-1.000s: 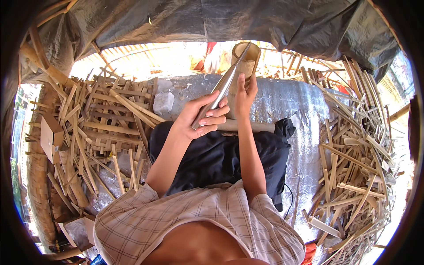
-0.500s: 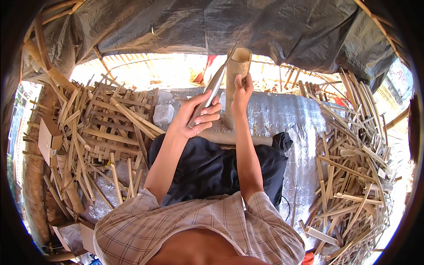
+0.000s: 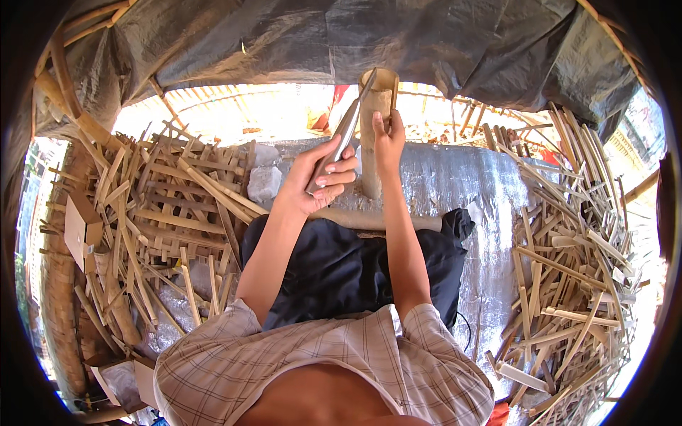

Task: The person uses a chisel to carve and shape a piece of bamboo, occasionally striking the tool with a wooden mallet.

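Observation:
My left hand (image 3: 323,176) is wrapped around the handle of a long grey metal knife (image 3: 346,129). Its narrow blade points up and away, with the tip overlapping the left side of the mouth of a bamboo tube (image 3: 377,103). Whether the blade touches the rim I cannot tell. The tube stands nearly upright, its hollow end at the top and its lower end near a bamboo pole (image 3: 419,223) lying crosswise. My right hand (image 3: 388,145) grips the tube on its right side, below the mouth. Black cloth (image 3: 348,270) covers my lap.
Split bamboo strips (image 3: 568,284) lie heaped on the right. On the left are a woven bamboo lattice (image 3: 185,195), more strips and a cardboard box (image 3: 82,224). A silvery sheet (image 3: 462,177) covers the ground ahead. Dark tarpaulin (image 3: 284,42) hangs across the top.
The bamboo tube has shifted slightly left and upward with my right hand. The knife blade now overlaps the tube's left edge more. Both hands keep their grips.

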A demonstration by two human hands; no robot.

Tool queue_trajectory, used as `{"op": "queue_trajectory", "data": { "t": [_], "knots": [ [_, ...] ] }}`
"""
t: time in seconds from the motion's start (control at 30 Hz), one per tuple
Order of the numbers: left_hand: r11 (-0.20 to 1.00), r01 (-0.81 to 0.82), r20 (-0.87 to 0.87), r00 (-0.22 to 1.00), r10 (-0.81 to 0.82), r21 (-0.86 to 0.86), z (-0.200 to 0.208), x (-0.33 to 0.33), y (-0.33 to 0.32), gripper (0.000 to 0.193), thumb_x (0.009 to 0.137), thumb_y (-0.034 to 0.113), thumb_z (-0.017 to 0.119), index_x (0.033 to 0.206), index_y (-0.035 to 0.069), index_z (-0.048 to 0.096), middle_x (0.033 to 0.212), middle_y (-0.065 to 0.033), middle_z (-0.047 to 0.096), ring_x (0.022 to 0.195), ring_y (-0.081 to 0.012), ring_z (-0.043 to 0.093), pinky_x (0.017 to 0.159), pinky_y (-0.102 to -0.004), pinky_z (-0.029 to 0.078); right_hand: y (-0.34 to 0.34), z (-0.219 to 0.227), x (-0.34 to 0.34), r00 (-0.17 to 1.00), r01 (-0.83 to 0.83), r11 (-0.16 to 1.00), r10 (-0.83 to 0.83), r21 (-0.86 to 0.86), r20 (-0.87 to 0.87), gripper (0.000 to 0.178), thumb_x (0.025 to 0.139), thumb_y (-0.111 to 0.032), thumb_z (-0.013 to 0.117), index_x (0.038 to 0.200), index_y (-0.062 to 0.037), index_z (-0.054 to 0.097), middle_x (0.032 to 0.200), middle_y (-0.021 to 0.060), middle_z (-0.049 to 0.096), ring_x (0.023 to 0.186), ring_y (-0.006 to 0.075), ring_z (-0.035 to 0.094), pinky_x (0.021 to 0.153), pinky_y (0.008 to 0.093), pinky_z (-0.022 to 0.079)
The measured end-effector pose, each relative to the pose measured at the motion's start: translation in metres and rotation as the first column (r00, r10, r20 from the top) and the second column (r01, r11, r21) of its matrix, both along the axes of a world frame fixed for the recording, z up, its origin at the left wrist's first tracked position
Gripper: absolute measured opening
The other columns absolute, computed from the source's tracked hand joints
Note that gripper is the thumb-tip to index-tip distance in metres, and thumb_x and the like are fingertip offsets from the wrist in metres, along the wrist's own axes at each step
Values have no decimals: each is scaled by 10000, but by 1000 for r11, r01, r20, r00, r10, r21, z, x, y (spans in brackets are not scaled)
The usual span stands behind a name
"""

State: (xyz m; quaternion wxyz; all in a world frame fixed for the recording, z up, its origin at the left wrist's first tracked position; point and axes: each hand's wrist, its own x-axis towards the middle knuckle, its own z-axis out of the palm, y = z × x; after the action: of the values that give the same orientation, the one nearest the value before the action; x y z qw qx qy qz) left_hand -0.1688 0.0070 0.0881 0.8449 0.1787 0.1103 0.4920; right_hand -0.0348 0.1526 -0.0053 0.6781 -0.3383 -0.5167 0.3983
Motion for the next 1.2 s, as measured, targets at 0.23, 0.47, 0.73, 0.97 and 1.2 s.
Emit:
{"op": "queue_trajectory", "data": {
  "t": [0.23,0.47,0.73,0.97,1.2],
  "knots": [
    [999,-29,43,999,31,-44,5,-4,-8,338,1100,285,428,966,-24,455,696,-1,398,443,-45,403,280,-172,364,-31,-102,93,509,120,991,-105,50,854,661,769,-239,837,1342,-90,544,1294,196,574,1247,371,533,964,573,414],
    [995,83,146,987,-74,-60,9,12,-8,331,1095,288,446,952,-11,449,681,-2,384,447,-47,400,280,-183,370,-66,-250,183,-127,-64,998,-10,2,992,747,681,-183,842,1368,-188,548,1251,160,613,1224,343,566,1012,610,349],
    [998,52,65,997,-50,-30,10,19,-19,323,1077,277,496,904,7,465,674,16,392,447,-29,382,282,-171,344,-46,-161,207,-296,-236,971,-108,37,949,489,717,-106,763,1186,-91,625,1118,142,655,1114,315,641,961,481,463],
    [999,26,120,993,-23,-20,2,11,-14,320,1071,284,509,920,5,467,682,10,385,450,-32,383,290,-171,327,-45,38,340,-684,-432,735,-645,523,341,308,849,-130,619,1155,-166,606,1072,62,623,1043,237,600,832,414,546],
    [995,91,183,980,-83,-32,1,12,-7,316,1063,263,525,914,-11,478,686,1,399,453,-45,404,303,-172,340,-153,310,416,-825,-333,345,-557,878,-94,370,781,-165,734,1124,-64,635,985,123,669,964,277,678,777,419,574]
  ]
}}
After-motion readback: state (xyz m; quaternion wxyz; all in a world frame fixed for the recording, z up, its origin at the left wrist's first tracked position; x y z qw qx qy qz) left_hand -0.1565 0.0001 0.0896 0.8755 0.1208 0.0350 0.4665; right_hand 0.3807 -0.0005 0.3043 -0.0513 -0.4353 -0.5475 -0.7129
